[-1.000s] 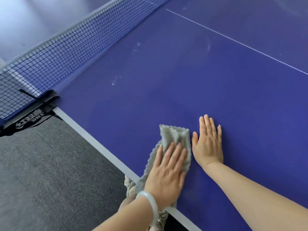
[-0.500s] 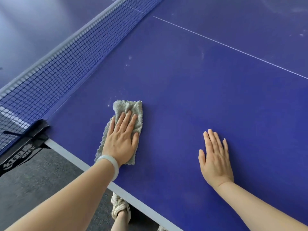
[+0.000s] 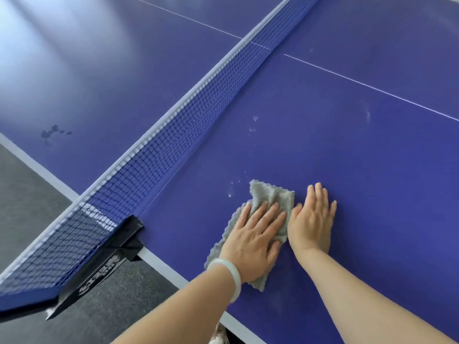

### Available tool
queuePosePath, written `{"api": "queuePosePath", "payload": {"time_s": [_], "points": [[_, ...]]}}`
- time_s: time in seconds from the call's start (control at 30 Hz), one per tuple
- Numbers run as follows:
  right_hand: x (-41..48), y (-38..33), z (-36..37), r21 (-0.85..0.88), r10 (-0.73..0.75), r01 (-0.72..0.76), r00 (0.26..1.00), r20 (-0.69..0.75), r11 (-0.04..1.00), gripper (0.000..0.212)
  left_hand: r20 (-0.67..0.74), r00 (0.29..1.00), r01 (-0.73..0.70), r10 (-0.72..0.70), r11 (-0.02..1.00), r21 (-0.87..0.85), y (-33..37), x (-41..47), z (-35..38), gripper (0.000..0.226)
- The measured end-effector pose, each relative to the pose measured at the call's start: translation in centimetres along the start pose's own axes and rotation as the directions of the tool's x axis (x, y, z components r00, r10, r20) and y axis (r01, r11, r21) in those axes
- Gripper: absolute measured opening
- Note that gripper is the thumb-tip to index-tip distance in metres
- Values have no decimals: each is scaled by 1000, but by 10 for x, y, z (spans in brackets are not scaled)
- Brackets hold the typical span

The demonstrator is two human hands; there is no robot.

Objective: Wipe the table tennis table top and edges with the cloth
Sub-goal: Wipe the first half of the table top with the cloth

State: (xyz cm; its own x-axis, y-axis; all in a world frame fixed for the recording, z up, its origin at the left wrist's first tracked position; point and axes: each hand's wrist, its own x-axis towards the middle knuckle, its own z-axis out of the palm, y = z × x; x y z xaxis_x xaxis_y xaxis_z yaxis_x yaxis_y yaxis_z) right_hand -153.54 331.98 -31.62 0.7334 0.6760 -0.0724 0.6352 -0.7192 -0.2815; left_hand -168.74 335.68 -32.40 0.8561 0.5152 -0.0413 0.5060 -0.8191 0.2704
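Blue table point(image 3: 360, 157), crumpled grey cloth point(image 3: 275, 194) under left hand point(image 3: 253, 242)

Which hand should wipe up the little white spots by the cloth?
Left. The left hand presses the cloth flat, and the white spots lie right beside it. The right hand rests bare on the table.

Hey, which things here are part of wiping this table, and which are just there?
For the job: cloth, left hand pressing it, right hand flat beside it, table top, white edge strip, white specks.

Just there: net, net clamp, grey carpet, bracelet.
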Motion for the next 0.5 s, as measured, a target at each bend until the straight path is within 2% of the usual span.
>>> {"api": "queuePosePath", "payload": {"time_s": [0.07,0.1,0.27,0.37,0.4,0.43,0.5], "points": [[0,3,7,-20,4,-5,999,-41,1000,55,12,997,-76,76,997,13,-38,22,-12,61],[-1,6,10,-32,-2,1,999,-49,999,55,-2,999,-53,53,998,35,-58,33,-19,61],[0,4,13,-95,6,-12,998,-58,995,55,-60,966,254,-252,966,39,-136,59,-44,59],[0,4,12,-108,10,-17,998,-60,994,55,-136,884,448,-448,893,-26,-112,40,-39,58],[-1,4,12,-111,15,-21,998,-59,994,55,-151,868,475,-473,880,-30,-92,28,-33,59],[-1,4,13,-115,17,-24,998,-60,993,55,-145,878,455,-456,889,-41,-70,14,-24,61],[0,2,14,-121,17,-24,998,-55,992,55,-97,945,310,-312,950,-34,-39,-13,-12,63]]}}
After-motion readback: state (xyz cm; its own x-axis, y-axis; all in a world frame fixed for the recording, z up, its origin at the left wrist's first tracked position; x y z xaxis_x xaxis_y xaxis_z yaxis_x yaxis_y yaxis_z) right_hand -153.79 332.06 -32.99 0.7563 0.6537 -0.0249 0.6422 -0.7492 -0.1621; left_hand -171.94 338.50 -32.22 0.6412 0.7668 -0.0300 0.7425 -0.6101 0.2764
